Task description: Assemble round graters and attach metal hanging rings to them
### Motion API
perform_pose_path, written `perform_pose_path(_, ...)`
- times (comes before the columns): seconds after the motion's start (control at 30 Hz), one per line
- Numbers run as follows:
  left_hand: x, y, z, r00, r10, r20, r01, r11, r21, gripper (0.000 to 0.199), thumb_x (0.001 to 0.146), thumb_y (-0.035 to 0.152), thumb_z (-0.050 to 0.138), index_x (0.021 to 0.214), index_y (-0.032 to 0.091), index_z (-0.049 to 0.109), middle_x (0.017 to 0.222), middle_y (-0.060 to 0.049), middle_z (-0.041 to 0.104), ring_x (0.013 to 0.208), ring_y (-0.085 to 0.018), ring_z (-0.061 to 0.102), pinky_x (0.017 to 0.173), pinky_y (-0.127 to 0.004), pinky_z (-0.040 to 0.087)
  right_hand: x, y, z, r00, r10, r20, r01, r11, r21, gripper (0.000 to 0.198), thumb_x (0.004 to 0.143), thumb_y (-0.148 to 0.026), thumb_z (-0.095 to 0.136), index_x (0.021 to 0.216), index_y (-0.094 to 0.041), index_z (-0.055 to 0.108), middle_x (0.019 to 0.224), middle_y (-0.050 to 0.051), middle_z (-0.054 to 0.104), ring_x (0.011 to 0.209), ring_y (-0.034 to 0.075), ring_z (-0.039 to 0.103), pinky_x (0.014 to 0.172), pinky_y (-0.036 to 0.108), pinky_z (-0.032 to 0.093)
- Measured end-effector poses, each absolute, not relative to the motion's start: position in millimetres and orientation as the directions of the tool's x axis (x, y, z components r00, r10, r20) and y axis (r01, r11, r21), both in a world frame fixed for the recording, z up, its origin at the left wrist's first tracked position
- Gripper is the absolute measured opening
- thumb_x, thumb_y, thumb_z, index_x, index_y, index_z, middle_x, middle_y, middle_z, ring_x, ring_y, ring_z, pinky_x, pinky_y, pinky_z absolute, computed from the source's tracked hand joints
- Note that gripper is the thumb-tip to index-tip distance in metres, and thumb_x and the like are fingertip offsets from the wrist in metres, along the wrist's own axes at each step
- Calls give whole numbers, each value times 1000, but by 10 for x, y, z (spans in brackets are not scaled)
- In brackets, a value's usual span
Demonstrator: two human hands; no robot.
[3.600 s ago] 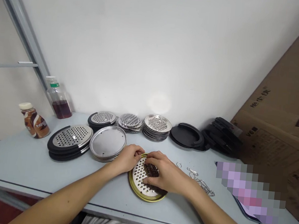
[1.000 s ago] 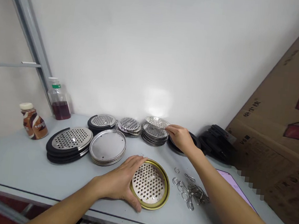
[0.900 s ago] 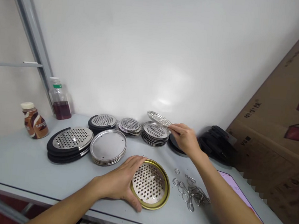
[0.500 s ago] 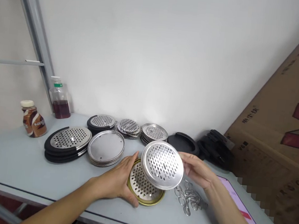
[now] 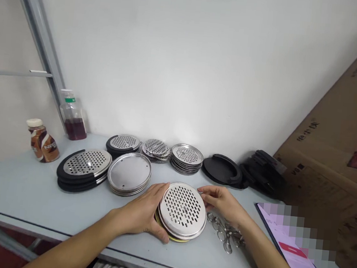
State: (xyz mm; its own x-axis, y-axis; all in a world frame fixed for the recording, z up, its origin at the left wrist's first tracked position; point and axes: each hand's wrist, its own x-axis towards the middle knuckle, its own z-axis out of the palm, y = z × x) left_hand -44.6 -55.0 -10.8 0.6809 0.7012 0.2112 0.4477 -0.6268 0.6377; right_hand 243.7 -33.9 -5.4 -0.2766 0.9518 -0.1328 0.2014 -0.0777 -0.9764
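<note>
Around perforated disc (image 5: 184,208), hands (image 5: 146,211) (image 5: 224,202) opposed — left splayed

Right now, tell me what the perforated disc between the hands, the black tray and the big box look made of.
Perforated disc: probably stainless steel, satin, by its silvery sheen. Black tray: likely matte plastic or rubber, evenly dull. Big box: apparently matte cardboard, brown and printed.

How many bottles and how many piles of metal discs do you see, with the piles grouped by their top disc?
Bottles: 2
Piles with black-edged perforated top: 2
Piles with all-metal perforated top: 3, one of them between left hand and right hand
Pile with nearly solid top: 1
Total: 8
</note>
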Motion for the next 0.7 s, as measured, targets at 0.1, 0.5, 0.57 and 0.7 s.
perform_pose_path(0.1, -447, -562, -70, 686, 696, 214, 441, -631, 639, 118, 53, 51, 83, 147, 24, 18, 148, -14, 29, 136, -36, 26, 112, -51, 25, 2393, -366, -49, -292, 953, -79, 377, 39, -925, 31, 83, -36, 58, 101, -13, 70, 75, 4, 70, 61, 15, 60, 56, 26, 49)
perform_pose_path(0.5, -519, -566, -34, 673, 729, 125, 502, -574, 647, 116, 54, 51, 82, 148, 25, 19, 152, -10, 24, 138, -33, 23, 114, -47, 23, 2343, -457, 1, -320, 947, 22, 581, 214, -786, 33, 81, -32, 58, 108, -16, 68, 79, 4, 71, 64, 16, 59, 59, 26, 46)
perform_pose_path(0.57, -518, -574, -23, 672, 732, 110, 513, -568, 644, 114, 55, 52, 81, 148, 26, 20, 152, -10, 23, 139, -33, 23, 114, -47, 23, 2325, -464, 1, -327, 944, 40, 580, 234, -780, 31, 81, -32, 59, 107, -17, 69, 79, 4, 71, 69, 18, 61, 61, 27, 46)
perform_pose_path(0.7, -519, -588, 9, 662, 748, 53, 554, -535, 638, 112, 57, 56, 79, 148, 29, 19, 153, -8, 19, 140, -33, 20, 115, -46, 22, 2296, -474, -10, -325, 943, 69, 585, 258, -769, 27, 79, -32, 61, 102, -19, 70, 78, 3, 70, 71, 20, 61, 64, 28, 46)
